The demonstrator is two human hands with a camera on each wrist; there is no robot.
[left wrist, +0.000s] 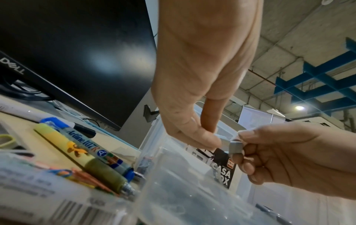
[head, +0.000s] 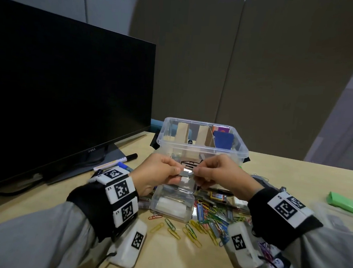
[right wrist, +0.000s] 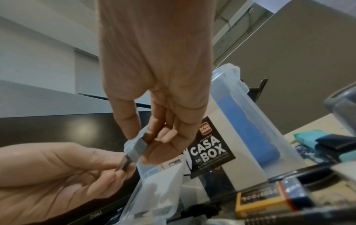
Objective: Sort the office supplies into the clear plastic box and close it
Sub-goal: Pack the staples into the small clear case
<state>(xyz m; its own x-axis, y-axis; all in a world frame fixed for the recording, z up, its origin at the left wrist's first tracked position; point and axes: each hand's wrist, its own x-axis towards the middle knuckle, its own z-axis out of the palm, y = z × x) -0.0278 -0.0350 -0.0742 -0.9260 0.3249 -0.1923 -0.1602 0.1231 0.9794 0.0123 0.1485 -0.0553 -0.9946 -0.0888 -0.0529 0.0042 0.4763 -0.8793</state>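
Note:
Both hands hold one small grey metal strip (head: 186,173), which looks like a bar of staples. My left hand (head: 177,172) pinches its left end and my right hand (head: 197,171) pinches its right end. In the left wrist view the strip (left wrist: 235,147) sits between the fingertips of both hands. The right wrist view shows the strip (right wrist: 134,151) the same way. Just below the hands lies a small clear case (head: 172,205) with its lid up. The big clear plastic box (head: 163,137) stands open behind, with cardboard dividers and a blue item inside.
A black monitor (head: 68,86) fills the left. Markers (head: 113,163) lie beside its stand. Several coloured paper clips (head: 206,220) are scattered in front of the small case. A green item (head: 342,202) lies far right, and a yellow packet (right wrist: 263,201) lies near my right wrist.

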